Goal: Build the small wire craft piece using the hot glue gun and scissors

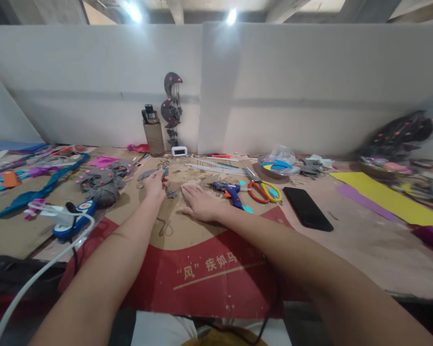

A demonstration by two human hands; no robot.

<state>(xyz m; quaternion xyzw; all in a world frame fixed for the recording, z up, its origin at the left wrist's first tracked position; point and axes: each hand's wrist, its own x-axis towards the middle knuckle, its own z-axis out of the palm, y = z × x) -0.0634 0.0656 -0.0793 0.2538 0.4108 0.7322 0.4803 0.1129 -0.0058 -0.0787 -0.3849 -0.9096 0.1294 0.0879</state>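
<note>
My left hand (155, 186) is closed in a pinch above the brown and red cardboard (202, 240). A small greyish bit shows at its fingertips, too small to name. Beside those fingers lies a flat grey piece (146, 175), and just right of them a small grey cutout (172, 194). A loop of grey cord (163, 228) rests nearer to me. My right hand (199, 202) lies flat on the cardboard, fingers stretched forward. Right of it is a blue glue gun (233, 192), with red- and yellow-handled scissors (262, 188) farther right.
A black phone (308, 208) lies at right, near yellow sheets (389, 198). Grey pieces with pink dots (104, 178) and a blue power strip (75, 221) with a white cable sit left. A bottle (153, 132) and small white clock (179, 151) stand at the back.
</note>
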